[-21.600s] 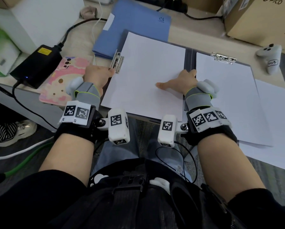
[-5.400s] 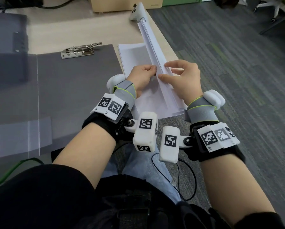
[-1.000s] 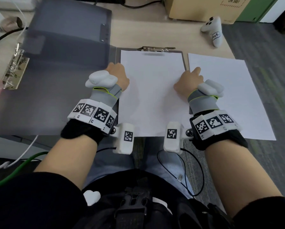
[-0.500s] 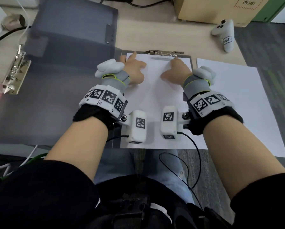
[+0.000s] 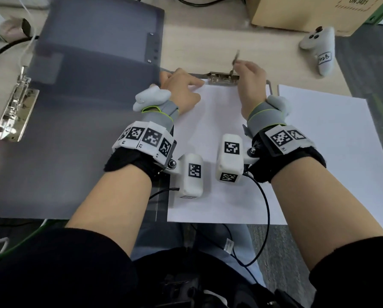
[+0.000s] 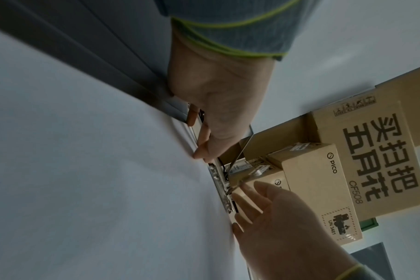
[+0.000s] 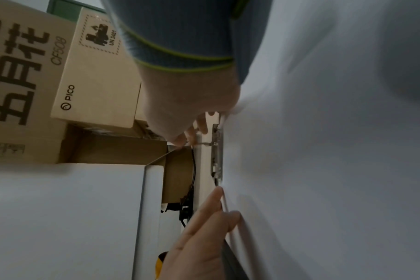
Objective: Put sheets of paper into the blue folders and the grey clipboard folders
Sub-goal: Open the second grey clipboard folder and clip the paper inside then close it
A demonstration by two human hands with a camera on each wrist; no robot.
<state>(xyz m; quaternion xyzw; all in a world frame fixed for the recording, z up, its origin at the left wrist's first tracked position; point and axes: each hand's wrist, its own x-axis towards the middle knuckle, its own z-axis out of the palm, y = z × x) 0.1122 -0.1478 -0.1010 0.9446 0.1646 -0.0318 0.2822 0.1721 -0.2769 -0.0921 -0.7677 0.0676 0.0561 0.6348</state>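
Shiny metal clip (image 5: 223,78), matt paper (image 5: 210,138)

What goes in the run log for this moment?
stage: clipping sheet | left hand: pressing sheet flat near clip | right hand: lifting clip lever | grey clipboard folder: open

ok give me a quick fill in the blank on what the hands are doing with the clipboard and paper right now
1. The right hand lifts the lever of the metal ____ at the top of the grey clipboard folder.
2. The left hand presses on the top edge of the ____ sheet.
3. A white controller lies near the cardboard ____.

Missing words: clip; white; box
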